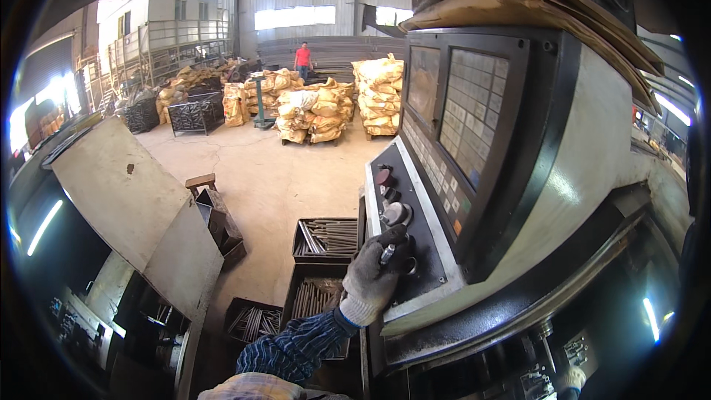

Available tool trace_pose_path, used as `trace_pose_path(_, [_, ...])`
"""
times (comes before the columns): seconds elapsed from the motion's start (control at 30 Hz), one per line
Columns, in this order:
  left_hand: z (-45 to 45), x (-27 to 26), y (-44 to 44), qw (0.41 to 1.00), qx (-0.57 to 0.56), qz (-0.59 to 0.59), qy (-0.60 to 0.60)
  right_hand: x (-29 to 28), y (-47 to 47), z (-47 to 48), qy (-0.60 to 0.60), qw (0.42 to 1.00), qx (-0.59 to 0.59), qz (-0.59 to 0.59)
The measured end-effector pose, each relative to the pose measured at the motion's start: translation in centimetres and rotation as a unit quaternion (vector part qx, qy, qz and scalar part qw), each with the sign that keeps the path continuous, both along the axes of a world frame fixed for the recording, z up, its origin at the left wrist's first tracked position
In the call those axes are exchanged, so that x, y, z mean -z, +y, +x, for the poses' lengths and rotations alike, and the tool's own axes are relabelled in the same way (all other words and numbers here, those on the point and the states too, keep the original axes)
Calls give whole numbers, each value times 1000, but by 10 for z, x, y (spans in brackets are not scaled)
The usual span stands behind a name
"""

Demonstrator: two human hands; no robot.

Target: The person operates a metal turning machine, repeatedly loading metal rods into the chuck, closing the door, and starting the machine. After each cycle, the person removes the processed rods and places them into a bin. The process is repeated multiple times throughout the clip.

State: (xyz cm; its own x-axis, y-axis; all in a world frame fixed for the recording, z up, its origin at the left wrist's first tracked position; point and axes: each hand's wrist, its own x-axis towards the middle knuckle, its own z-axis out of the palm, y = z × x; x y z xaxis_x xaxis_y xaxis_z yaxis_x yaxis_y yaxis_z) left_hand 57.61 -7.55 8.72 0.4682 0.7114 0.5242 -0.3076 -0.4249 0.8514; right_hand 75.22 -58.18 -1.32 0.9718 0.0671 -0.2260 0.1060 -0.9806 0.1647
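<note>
My left hand (371,273), in a grey-and-white knit work glove under a blue striped sleeve, is at the lower part of a machine's control panel (425,283). A short shiny metal piece (387,254) shows between its curled fingers. Beyond the fingertips are a grey knob (395,213), a black knob and a red button (384,178). Above them rises the keypad and screen housing (475,114). Low on the right, my right hand (574,379), also gloved, is partly visible inside the machine near metal tool holders (576,351); its fingers and anything in them are unclear.
Black bins of metal rods (328,236) stand left of the panel, with a smaller bin (253,322) beside them. A second machine with a pale sloping cover (139,189) is at left. Stacked yellow sacks (316,108) and a person in a red shirt (303,58) are farther back.
</note>
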Motion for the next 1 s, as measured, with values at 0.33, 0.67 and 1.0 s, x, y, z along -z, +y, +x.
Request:
trace_pose_path(0.33, [5, 16, 11, 1000, 3, 25, 16, 59, -2, 73, 43, 987, -54, 142])
trace_pose_path(0.67, [-12, -7, 11, 989, -41, 104, 94, -45, 133, -16, -17, 972, 35, 230])
trace_pose_path(1.0, [-46, 5, -13, 975, -21, 187, 118, 16, 91, 32, 0, 967, -35, 254])
